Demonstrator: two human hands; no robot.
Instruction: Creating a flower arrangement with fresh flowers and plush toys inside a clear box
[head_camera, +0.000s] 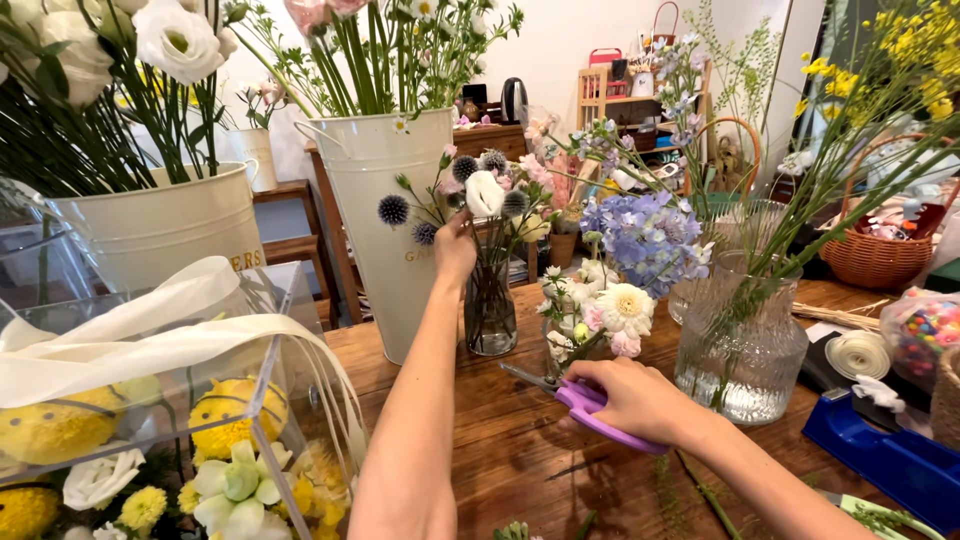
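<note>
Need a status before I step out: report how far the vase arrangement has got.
Done: white bloom and blue thistles stand in the slim glass vase. In hand: left hand grips stems at its mouth; right hand holds purple scissors. Left: apparently more stems; cut stems lie on the table.

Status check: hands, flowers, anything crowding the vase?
Left hand at flowers in glass vase. Right hand grips purple scissors. Tall white bucket close beside.

Wooden table (500, 440) – glass vases (738, 350), ribbon roll (858, 354), cut stems (700, 490) on it
</note>
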